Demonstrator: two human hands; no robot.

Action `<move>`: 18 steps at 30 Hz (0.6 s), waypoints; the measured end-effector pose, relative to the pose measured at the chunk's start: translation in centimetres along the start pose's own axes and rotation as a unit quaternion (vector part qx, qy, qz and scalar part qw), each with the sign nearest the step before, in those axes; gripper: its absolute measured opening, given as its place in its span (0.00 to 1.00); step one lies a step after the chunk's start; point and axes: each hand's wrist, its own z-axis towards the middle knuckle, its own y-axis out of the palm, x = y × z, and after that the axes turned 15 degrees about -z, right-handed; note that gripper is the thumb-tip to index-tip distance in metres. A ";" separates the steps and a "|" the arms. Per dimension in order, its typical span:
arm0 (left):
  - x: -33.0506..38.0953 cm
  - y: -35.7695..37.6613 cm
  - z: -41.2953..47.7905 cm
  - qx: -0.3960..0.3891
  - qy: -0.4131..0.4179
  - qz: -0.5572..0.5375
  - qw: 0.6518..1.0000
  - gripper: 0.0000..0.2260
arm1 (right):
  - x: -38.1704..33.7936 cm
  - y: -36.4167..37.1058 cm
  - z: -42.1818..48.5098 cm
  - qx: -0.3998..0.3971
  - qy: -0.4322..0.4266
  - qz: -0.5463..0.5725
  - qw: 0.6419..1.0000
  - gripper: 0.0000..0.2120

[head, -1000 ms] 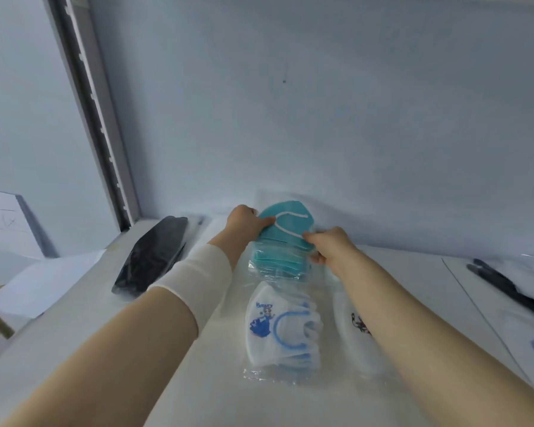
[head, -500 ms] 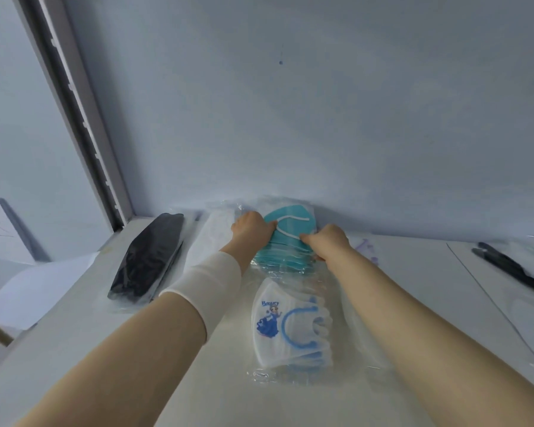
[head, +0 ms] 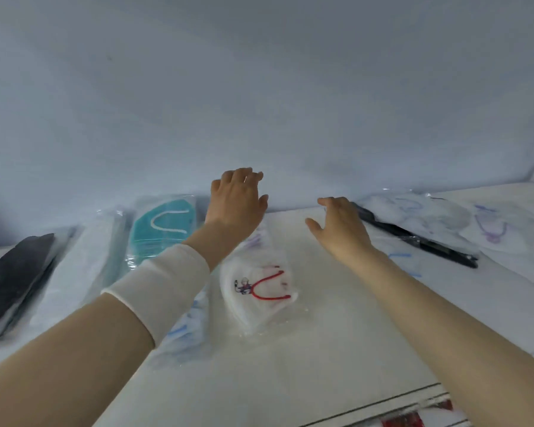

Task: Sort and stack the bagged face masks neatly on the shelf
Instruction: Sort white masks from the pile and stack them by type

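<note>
1. Both hands have let go of the teal mask pack (head: 164, 229). Half a second ago they pinched it at the back wall. Now it lies flat on the shelf (head: 290, 365), up against the wall, just left of the left hand.
2. Left hand (head: 236, 201): grip apart, fingers spread, holding nothing, hovering close to the wall.
3. Right hand (head: 341, 229): grip apart, fingers loosely forward, empty, over bare shelf, next to the right black pack (head: 413, 238); can't tell if it touches it.
4. The view has swung right since then, so an unsorted heap now shows there: the right black pack lying slantwise, with the purple-strap packs (head: 490, 232) overlapping behind it.
5. Sorted row at left: left black pack (head: 13, 282) at the far end, then the white pack (head: 84, 266), then the teal one.
6. The blue-strap pack (head: 188, 322) is mostly hidden under the left forearm. The red-strap pack (head: 259, 291) lies between the two arms, untouched.
7. Judgement: teal placement is done and both hands are heading for the next pick, likely the right heap. Can't tell which pack. Much sorting is left.
8. Risk: the bags look slick, so piles could slide.
</note>
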 end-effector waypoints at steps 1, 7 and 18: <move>2.5 1.7 0.0 -0.017 0.015 -0.003 1.000 0.22 | 2.8 -0.5 -0.5 0.000 0.005 -0.024 1.000 0.25; 17.3 13.4 -1.1 -0.111 0.050 -0.017 0.992 0.22 | 21.2 -3.4 -4.3 -0.009 0.054 -0.067 0.996 0.25; 33.7 26.2 -0.5 -0.194 0.073 -0.094 0.974 0.22 | 43.2 -5.4 -8.5 -0.052 0.129 0.001 0.990 0.34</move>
